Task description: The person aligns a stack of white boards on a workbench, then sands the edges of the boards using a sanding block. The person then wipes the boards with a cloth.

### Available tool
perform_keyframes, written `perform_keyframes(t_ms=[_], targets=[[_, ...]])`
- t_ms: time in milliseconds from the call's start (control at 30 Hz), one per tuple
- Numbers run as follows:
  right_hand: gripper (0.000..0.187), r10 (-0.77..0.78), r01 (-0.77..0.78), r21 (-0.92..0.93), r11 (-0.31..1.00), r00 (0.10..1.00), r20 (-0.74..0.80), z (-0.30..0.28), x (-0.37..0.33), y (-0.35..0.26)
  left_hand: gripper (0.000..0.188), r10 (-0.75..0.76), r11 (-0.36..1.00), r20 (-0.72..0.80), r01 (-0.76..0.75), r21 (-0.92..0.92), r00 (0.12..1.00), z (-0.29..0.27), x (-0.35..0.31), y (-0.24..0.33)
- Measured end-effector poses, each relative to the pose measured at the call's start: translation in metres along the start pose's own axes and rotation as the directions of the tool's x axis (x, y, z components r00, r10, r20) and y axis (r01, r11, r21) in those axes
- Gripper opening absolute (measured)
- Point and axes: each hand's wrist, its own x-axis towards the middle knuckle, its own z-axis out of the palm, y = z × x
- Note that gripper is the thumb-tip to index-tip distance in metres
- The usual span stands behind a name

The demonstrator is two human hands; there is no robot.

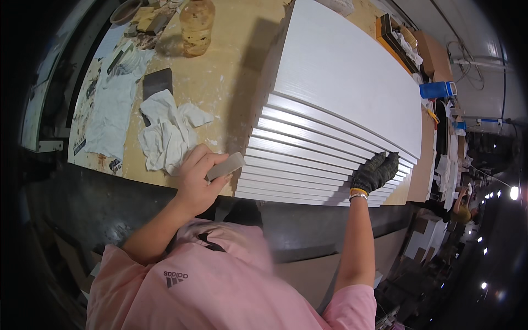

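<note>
My bare left hand (199,175) is closed round a grey sanding block (225,166), held just off the left edge of the panel stack. Long white panels (346,71) lie on one another, their near edges stepped back like stairs. On the right part of these steps rests my right hand (377,173), in a black glove with a yellow cuff. Its fingers stretch forward to the front edge of the top panel; the undersides of the fingers are hidden. A crumpled white cloth (165,132) lies beside my left hand, partly over a dark sheet (158,82), perhaps sandpaper.
The panels lie on a stained wooden worktable (223,104). At its far left are a clear plastic jar (197,27), a flat white cloth (113,118) and several small blocks (147,21). Beyond the stack's right end are an open box (400,44) and a blue container (437,89).
</note>
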Motion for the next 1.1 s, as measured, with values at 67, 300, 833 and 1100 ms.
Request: perform_keyframes(t_ms=[67, 300, 833, 1100], targets=[[0.04, 0.048, -0.049, 0.064, 0.997, 0.998, 0.027, -0.004, 0.002, -0.012, 0.032, -0.042, 0.997, -0.048, 0.039, -0.061, 0.998, 0.0, -0.004, -0.001], [0.042, -0.01, 0.01, 0.016, 1.0, 1.0, -0.001, -0.002, 0.002, -0.005, 0.034, -0.074, 0.995, 0.026, 0.075, -0.064, 0.997, 0.005, -0.009, -0.002], [0.041, -0.011, 0.011, 0.023, 1.0, 1.0, -0.018, 0.0, 0.003, -0.003, 0.032, -0.155, 0.978, 0.072, 0.164, -0.13, 0.985, 0.008, -0.022, -0.007], [0.042, 0.016, -0.016, 0.056, 0.998, 1.0, 0.009, 0.0, 0.003, -0.005, 0.033, -0.192, 0.969, 0.046, 0.197, -0.15, 0.98, 0.005, -0.027, -0.008]])
